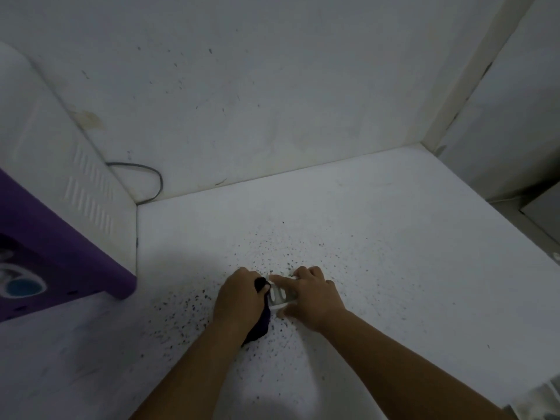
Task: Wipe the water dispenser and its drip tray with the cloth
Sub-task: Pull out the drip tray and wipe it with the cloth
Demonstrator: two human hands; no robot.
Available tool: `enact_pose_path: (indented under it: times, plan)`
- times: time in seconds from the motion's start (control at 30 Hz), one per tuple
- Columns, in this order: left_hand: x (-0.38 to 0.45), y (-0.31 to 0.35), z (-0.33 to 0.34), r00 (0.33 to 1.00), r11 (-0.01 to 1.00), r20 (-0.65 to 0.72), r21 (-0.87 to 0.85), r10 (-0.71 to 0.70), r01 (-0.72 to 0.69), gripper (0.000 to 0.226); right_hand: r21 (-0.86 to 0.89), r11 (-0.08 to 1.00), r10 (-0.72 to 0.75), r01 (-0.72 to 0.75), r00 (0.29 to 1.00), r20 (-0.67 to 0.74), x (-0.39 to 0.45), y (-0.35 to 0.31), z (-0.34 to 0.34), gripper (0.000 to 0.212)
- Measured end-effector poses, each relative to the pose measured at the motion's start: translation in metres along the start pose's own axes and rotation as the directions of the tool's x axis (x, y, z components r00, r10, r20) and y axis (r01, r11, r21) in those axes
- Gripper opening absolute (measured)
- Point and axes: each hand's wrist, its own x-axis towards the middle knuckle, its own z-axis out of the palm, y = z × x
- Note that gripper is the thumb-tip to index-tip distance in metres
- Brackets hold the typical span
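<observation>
My left hand (pixel 241 298) has its grip bunched round the dark cloth (pixel 260 324), touching the left end of the drip tray (pixel 280 294). My right hand (pixel 312 294) pins the tray from its right, fingers curled over it on the floor (pixel 394 253). The water dispenser (pixel 60 207) stands well off to the tray's left.

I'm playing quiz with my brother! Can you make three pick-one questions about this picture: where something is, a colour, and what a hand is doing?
1. Where is the small white slotted plastic drip tray?
A. on the speckled white floor, between the hands
B. in the purple-and-white water dispenser
C. on a shelf

2. What colour is the cloth?
A. yellow
B. dark, almost black
C. white

3. What is the left hand doing?
A. lying flat and empty
B. pointing at the wall
C. gripping the cloth

Answers: 1 A, the tray lies on the floor under the right hand; 2 B, it looks near black; 3 C, fingers curl round it.
</observation>
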Motion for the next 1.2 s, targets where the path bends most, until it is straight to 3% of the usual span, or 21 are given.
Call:
enact_pose_path:
  times: [0.13, 0.23, 0.37, 0.47, 0.63, 0.73, 1.2]
  plan:
    - [-0.007, -0.002, 0.012, 0.995, 0.996, 0.057, 0.047, 0.076, -0.079, 0.027, 0.028, 1.0, 0.01, -0.009, 0.999, -0.04, 0.0, 0.002, 0.003, 0.081]
    - [-0.009, -0.004, 0.014, 0.989, 0.987, 0.07, 0.089, 0.131, -0.137, 0.024, 0.226, 0.966, 0.137, -0.123, 0.989, -0.048, 0.002, 0.003, 0.001, 0.088]
    - [-0.009, -0.003, 0.015, 0.991, 0.983, 0.044, 0.131, 0.127, -0.132, 0.024, 0.266, 0.962, 0.073, -0.065, 0.997, -0.021, 0.003, 0.019, -0.009, 0.067]
    - [-0.01, -0.002, 0.015, 0.987, 0.97, 0.065, 0.185, 0.149, -0.159, 0.023, 0.338, 0.939, 0.085, -0.064, 0.995, -0.047, 0.0, 0.028, -0.011, 0.065]
    - [-0.002, -0.004, 0.003, 0.985, 0.995, 0.144, -0.017, 0.099, -0.097, 0.026, 0.33, 0.942, 0.08, -0.061, 0.996, -0.044, 0.001, 0.025, -0.011, 0.066]
    - [0.009, 0.004, -0.001, 0.998, 0.996, 0.056, -0.093, 0.017, -0.012, 0.03, 0.309, 0.949, 0.085, -0.066, 0.995, -0.047, 0.002, 0.026, -0.011, 0.066]
    - [-0.008, 0.017, 0.028, 0.987, 0.967, 0.008, 0.199, 0.162, -0.16, 0.014, 0.317, 0.947, 0.085, -0.054, 0.993, -0.082, 0.002, 0.027, -0.004, 0.067]
